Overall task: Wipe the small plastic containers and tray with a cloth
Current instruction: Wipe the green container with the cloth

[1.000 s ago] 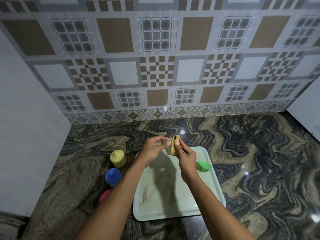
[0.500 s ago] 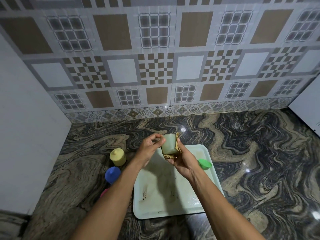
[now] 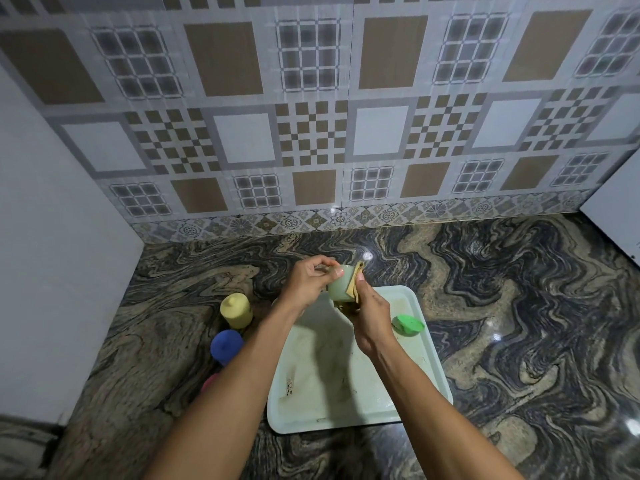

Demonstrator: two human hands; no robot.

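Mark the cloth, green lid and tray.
cloth (image 3: 355, 285): head view, exposed tan strip.
green lid (image 3: 408, 324): head view, top face.
tray (image 3: 329, 393): head view, bare floor near the front rim.

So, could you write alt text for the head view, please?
A left hand holds a pale green cup above a tray while the right hand presses a tan cloth against it. A green lid lies on the tray; a yellow container and a blue container stand beside it.

Pale green container (image 3: 340, 285), tan cloth (image 3: 354, 283) against it, above white tray (image 3: 311, 403) (stained).
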